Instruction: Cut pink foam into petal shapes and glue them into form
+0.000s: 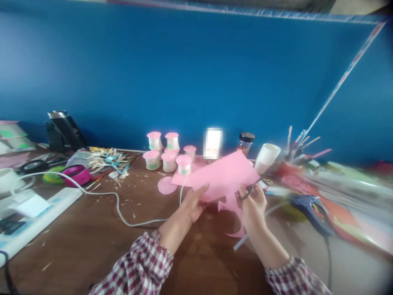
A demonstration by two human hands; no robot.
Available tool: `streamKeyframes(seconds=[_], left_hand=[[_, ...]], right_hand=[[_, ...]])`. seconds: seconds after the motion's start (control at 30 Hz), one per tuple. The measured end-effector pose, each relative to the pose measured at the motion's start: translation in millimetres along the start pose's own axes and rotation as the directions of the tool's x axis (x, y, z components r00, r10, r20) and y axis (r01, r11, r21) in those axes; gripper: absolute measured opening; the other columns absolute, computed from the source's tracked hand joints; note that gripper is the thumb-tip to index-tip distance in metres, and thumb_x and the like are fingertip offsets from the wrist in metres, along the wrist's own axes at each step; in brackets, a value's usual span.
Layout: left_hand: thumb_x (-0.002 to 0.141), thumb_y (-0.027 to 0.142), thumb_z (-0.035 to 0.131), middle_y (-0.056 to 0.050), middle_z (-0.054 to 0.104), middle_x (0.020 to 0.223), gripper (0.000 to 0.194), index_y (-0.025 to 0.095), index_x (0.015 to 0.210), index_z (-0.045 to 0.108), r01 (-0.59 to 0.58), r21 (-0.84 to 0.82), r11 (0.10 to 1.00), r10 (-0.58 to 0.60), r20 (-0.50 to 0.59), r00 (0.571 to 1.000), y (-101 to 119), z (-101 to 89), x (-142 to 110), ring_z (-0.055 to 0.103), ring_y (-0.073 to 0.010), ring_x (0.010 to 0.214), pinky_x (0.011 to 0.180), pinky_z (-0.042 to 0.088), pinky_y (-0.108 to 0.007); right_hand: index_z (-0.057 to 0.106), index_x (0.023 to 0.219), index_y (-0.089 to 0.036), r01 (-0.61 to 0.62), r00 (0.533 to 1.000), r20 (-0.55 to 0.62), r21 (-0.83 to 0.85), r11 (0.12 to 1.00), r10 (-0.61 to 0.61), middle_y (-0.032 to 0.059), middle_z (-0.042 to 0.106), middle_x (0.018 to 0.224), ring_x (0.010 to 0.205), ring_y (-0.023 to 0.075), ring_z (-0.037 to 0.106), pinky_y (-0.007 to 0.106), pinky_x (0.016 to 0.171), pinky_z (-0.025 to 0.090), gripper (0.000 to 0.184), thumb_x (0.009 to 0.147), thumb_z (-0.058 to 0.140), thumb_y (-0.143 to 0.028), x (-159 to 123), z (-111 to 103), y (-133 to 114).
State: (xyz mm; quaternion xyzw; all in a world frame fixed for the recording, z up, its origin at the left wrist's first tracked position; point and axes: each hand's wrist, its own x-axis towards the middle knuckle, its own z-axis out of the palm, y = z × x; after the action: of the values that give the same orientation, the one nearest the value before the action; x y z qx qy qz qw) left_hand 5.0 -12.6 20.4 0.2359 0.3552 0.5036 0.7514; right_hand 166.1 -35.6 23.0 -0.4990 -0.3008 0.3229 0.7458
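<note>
- A pink paper sheet (222, 176) is sitting tilted between the two hands, held up over the table (202, 254), and most of it is looking whole.
- The left hand (194, 200) is pinching the sheet's near edge, its thumb lying on top.
- The right hand (254, 205) is gripping dark-handled scissors (245, 194) at the sheet's right side (whether the blades are biting into paper, I cannot tell).
- Below the sheet, beside the right hand, a pink offcut (236, 207) is showing scooped, curved edges; whether it is still joining the sheet is unclear.
- Just left of the sheet, a pink disc (166, 185) is lying flat on the table, so at least one round seems to be done.
- Behind the disc, a group of small cups (184, 167) is standing, the visible ones wearing pink tops; these are looking finished, or nearly so.
- What is remaining, judging by the sheet, is a good deal of paper for cutting, and the loose disc is not yet topping anything.
- Farther out, a white cup (266, 159) is leaning near a dark-lidded jar (246, 141), a glue gun (313, 213) is resting to the right, and a white cable (119, 209) is curving along the left.
</note>
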Motion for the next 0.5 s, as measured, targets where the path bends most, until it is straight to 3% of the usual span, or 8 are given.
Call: streamKeyframes(seconds=[0.13,0.2,0.3,0.37,0.4,0.5], left_hand=[[0.059,0.025,0.083,-0.01,0.07,0.094,0.048,0.013,0.101,0.065,-0.148,0.106,0.983,0.156,-0.071,0.985,3,-1.3,3,0.066,-0.0227,0.083,0.065,0.054,-0.03],[0.059,0.025,0.083,-0.011,0.07,0.094,0.045,0.013,0.099,0.066,-0.229,0.161,0.96,0.249,-0.111,0.962,9,-5.7,8,0.066,-0.0226,0.085,0.07,0.053,-0.031],[0.062,0.026,0.081,-0.011,0.07,0.095,0.038,0.011,0.095,0.068,-0.275,0.146,0.95,0.295,-0.146,0.944,22,-14.9,15,0.066,-0.0229,0.086,0.073,0.053,-0.033],[0.063,0.026,0.079,-0.01,0.07,0.094,0.035,0.013,0.093,0.068,-0.292,0.111,0.95,0.308,-0.178,0.935,30,-20.0,18,0.066,-0.0215,0.084,0.07,0.054,-0.031],[0.064,0.025,0.079,-0.008,0.07,0.094,0.033,0.015,0.093,0.068,-0.303,0.094,0.948,0.316,-0.196,0.928,33,-21.9,20,0.066,-0.0201,0.083,0.068,0.054,-0.029],[0.065,0.022,0.078,-0.004,0.071,0.09,0.027,0.018,0.09,0.067,-0.3,0.047,0.953,0.303,-0.225,0.926,39,-24.4,23,0.066,-0.0167,0.081,0.064,0.053,-0.024]], right_hand=[[0.056,0.083,-0.021,-0.006,0.995,0.098,-0.066,0.998,0.013,-0.005,0.057,0.068,0.055,0.0095,0.055,0.021,0.05,0.049,0.033,0.064,0.079,-0.034,-2,3,-1],[0.057,0.088,-0.021,0.016,0.984,0.18,-0.117,0.993,0.005,-0.0029,0.059,0.072,0.06,0.0123,0.057,0.022,0.05,0.049,0.039,0.061,0.081,-0.035,-3,4,-4],[0.059,0.091,-0.021,0.057,0.943,0.334,-0.192,0.98,0.011,-0.0005,0.062,0.074,0.062,0.014,0.057,0.021,0.048,0.047,0.04,0.062,0.081,-0.037,-3,2,-13],[0.06,0.092,-0.02,0.027,0.873,0.48,-0.225,0.974,0.086,-0.0001,0.062,0.071,0.06,0.0139,0.056,0.021,0.046,0.045,0.037,0.068,0.077,-0.041,-2,-2,-19],[0.061,0.096,-0.019,-0.01,0.816,0.56,-0.234,0.972,0.143,0.0007,0.062,0.071,0.061,0.0144,0.057,0.02,0.045,0.045,0.038,0.071,0.074,-0.044,-2,-5,-22],[0.061,0.103,-0.018,-0.113,0.568,0.763,-0.3,0.947,0.309,0.0037,0.065,0.076,0.065,0.015,0.06,0.019,0.046,0.045,0.04,0.078,0.066,-0.049,-1,-12,-27]])
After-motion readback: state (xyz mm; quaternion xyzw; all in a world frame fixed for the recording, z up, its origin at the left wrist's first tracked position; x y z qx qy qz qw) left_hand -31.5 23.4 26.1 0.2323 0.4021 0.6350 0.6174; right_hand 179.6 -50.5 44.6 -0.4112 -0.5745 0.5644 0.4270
